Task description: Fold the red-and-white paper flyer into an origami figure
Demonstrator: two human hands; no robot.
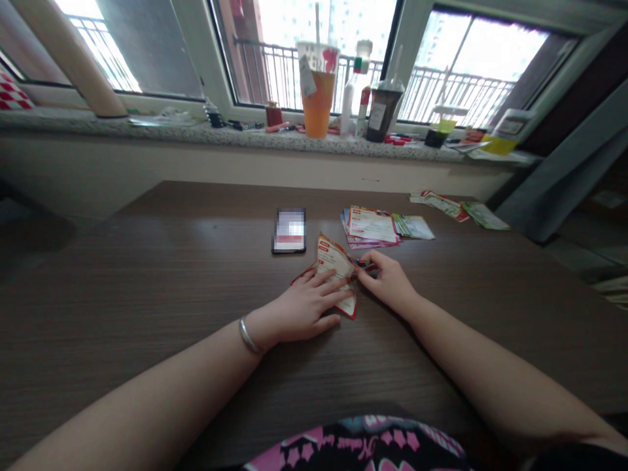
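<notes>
A folded printed paper sheet (330, 256), cream with red edges and lines of text, lies on the table before me. My left hand (309, 302), with a silver bangle at the wrist, rests flat on it with the fingers spread, pressing it down. At the sheet's right edge, my right hand (387, 278) has its fingers and thumb closed in a pinch on a folded, darker coloured part of the paper. A reddish corner of the sheet sticks out left of my left fingers. The part under my left hand is hidden.
On the brown table (147, 275) lie a phone (289, 230), a stack of printed sheets (371, 224), a green-white packet (415, 227) and colourful paper strips (444, 205). The windowsill (235, 136) behind bears an orange drink cup (318, 98), a dark cup (383, 111) and bottles.
</notes>
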